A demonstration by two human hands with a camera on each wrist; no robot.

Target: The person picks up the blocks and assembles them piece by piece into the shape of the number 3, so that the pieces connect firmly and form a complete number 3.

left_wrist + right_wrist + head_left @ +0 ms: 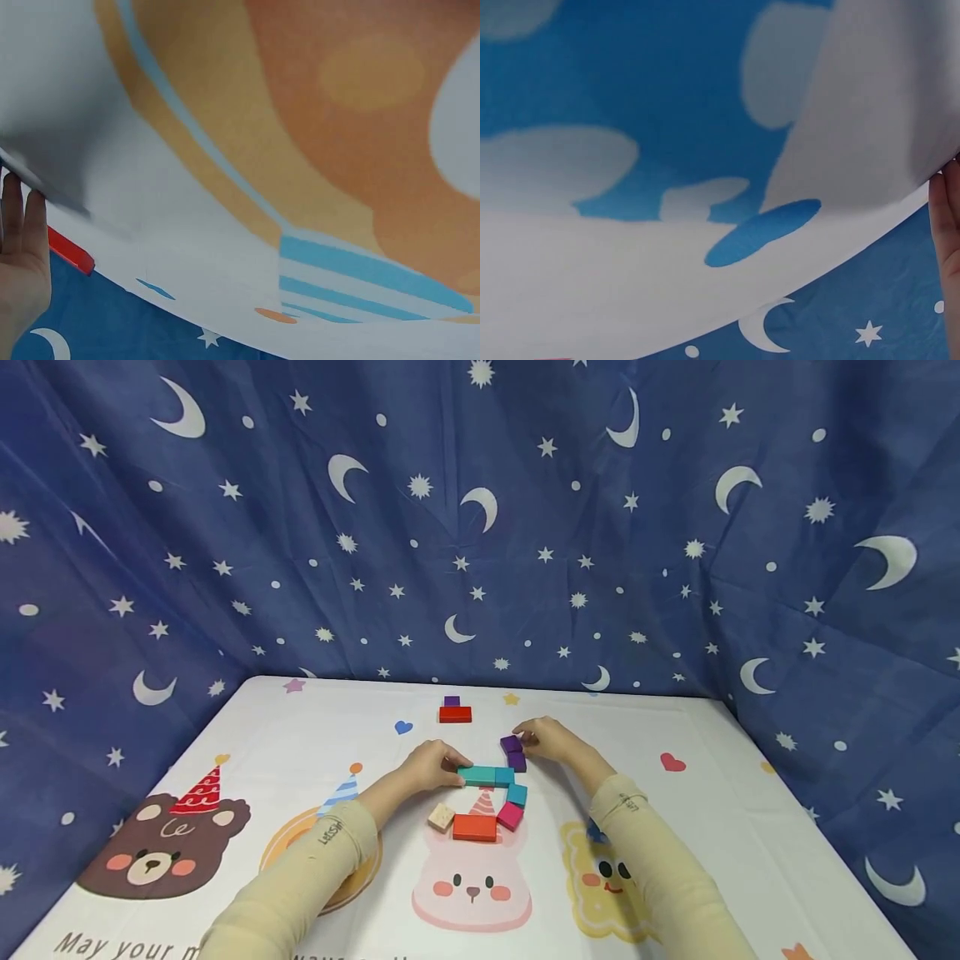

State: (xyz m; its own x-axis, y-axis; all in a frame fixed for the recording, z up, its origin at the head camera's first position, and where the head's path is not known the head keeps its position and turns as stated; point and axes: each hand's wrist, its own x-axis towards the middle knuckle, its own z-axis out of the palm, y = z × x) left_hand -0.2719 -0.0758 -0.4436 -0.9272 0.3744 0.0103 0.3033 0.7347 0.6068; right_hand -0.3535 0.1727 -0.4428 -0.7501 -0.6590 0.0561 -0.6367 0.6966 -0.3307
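In the head view, my left hand [432,766] pinches the left end of a long teal block [477,776], thumb in front and finger behind. My right hand [552,740] has its finger and thumb at the farther of two purple blocks [511,744]; the nearer purple block [517,762] adjoins it. A small blue block [505,777] abuts the teal one. From there a light blue block [517,795], a pink block [511,816], an orange-red block [475,828] and a pale wooden block [441,817] curve round. Both wrist views catch only part of each hand.
Farther back lie a red block [455,715] and a small purple block [452,701] behind it. The white tablecloth [630,735] carries printed cartoon animals and shapes. A blue curtain [480,568] with stars and moons hangs behind and beside the table.
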